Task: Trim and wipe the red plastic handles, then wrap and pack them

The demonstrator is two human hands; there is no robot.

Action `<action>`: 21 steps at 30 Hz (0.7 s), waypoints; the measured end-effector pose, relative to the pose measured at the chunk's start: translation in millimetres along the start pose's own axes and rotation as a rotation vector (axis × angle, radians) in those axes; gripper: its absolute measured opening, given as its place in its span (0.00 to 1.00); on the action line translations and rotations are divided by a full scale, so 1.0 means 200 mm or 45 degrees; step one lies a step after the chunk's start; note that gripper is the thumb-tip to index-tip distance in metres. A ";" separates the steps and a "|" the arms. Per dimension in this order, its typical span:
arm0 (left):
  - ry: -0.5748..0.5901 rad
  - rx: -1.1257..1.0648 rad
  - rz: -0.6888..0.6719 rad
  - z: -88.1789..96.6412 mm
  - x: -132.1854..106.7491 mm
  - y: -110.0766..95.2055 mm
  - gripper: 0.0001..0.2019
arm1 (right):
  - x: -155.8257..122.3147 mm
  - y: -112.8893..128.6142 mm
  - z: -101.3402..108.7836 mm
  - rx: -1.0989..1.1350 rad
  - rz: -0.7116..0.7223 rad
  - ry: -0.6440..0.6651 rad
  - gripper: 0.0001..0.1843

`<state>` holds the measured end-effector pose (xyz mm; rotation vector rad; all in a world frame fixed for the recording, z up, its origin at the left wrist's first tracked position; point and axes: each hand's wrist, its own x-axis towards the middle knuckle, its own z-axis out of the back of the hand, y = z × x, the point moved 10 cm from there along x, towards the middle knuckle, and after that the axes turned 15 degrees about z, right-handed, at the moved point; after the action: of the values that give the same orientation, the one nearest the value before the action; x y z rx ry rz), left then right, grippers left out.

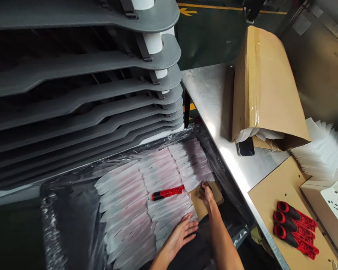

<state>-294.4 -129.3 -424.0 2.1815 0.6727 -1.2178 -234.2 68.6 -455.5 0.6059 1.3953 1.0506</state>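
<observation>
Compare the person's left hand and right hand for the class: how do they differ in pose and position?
The left hand lies open on the clear plastic sleeves, while the right hand curls, its fingertips at the tan cardboard sheet. The left hand also sits lower in view than the right hand. Both are bare.

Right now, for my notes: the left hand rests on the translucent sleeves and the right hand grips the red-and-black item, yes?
No: the head view shows the right hand on a cardboard piece; the red-and-black item lies untouched on the sleeves.
</observation>
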 end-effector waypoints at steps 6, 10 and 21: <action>0.018 0.041 -0.039 0.00 0.00 -0.05 0.31 | -0.18 0.66 0.20 -0.295 0.317 0.091 0.22; 0.055 0.049 -0.060 -0.04 0.00 -0.07 0.28 | -0.18 1.31 0.61 -0.564 0.666 -0.293 0.24; 0.083 0.141 -0.066 -0.12 -0.02 -0.05 0.24 | 0.23 1.85 0.97 -1.211 0.863 -0.856 0.24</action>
<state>-287.0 -106.6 -411.9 2.3168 0.7084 -1.2412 -140.4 320.5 -131.9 0.6169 0.0034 1.6653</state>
